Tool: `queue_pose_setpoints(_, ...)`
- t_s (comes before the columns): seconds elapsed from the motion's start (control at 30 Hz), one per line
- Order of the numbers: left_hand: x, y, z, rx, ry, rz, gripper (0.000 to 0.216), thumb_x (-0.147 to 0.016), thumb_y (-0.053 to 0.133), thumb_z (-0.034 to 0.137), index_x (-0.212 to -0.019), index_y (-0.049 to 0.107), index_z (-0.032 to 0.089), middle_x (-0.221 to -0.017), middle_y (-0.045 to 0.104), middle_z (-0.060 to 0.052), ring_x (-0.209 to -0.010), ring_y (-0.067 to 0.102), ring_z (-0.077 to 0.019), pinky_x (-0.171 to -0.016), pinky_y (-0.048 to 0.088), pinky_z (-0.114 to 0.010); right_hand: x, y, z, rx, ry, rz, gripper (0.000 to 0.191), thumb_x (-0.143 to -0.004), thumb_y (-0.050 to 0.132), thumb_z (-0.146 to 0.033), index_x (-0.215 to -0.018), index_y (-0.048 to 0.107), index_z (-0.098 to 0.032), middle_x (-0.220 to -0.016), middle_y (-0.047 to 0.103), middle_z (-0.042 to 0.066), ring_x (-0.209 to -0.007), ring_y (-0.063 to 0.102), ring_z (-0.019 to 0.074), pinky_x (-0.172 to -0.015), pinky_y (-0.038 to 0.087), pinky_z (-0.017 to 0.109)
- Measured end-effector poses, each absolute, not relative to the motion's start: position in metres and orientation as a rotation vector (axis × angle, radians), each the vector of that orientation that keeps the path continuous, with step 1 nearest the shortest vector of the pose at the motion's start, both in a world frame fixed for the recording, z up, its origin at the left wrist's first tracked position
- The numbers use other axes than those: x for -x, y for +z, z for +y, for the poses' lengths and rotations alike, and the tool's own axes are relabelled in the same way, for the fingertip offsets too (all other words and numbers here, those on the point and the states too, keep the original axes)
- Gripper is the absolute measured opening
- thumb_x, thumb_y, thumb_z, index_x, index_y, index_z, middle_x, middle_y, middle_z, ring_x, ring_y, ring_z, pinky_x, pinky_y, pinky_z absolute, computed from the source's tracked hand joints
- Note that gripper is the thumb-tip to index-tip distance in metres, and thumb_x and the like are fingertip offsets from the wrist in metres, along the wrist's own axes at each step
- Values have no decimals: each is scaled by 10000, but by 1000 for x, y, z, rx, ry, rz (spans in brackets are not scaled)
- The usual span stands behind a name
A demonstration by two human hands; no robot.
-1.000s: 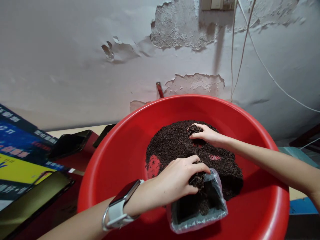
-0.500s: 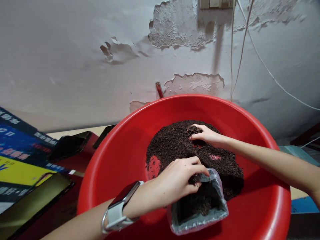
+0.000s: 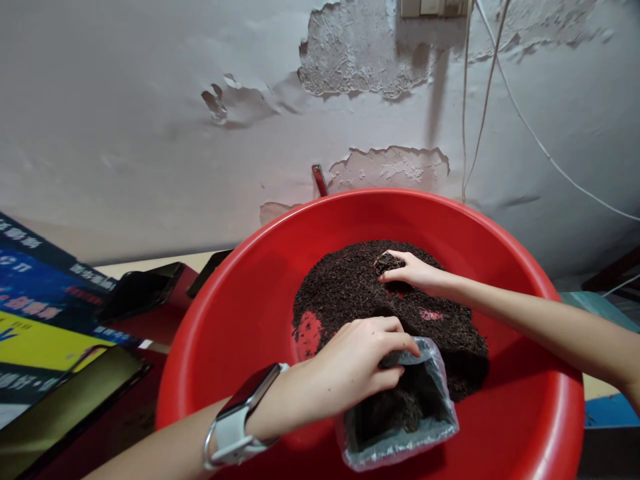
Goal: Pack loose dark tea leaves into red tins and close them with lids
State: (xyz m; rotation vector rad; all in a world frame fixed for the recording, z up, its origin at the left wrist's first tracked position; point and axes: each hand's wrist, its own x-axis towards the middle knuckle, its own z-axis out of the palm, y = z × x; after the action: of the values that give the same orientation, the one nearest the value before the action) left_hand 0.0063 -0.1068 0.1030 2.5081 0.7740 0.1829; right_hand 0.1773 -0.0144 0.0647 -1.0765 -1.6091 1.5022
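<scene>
A wide red plastic basin (image 3: pixel 225 320) holds a heap of dark loose tea leaves (image 3: pixel 340 280), with red bottom showing through in places. My left hand (image 3: pixel 363 353), a watch on its wrist, is closed over the near-left rim of an open container lined with clear plastic (image 3: pixel 400 453). Some tea lies inside that container, which tilts over the basin. At the heap's far side, my right hand (image 3: pixel 413 272) is curled round a clump of tea leaves. Its lower fingers are partly hidden.
Open dark boxes (image 3: pixel 143 293) lie left of the basin, beside a blue and yellow printed panel (image 3: pixel 35 333). Behind stands a peeling white wall (image 3: pixel 150 133) with hanging cables (image 3: pixel 483 113). A blue-edged surface (image 3: pixel 610 410) shows at the right.
Both hands stay almost in place, still gripping the same things. The tea inside the lined container has shifted slightly.
</scene>
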Motion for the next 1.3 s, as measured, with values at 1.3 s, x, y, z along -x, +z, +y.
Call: queue_pose_setpoints(1.3,25,-46,-20,-2353,-44,1341,622,-829,470,380,-1369,296,126,-1394,314,-173,-1273,296,-299,-1026,265,-421,-156,85,-92,57,1130,-2915,471,-678,699,-231,-1111,557,-111,-1046,600,78,-934,537,151,-845,377,218)
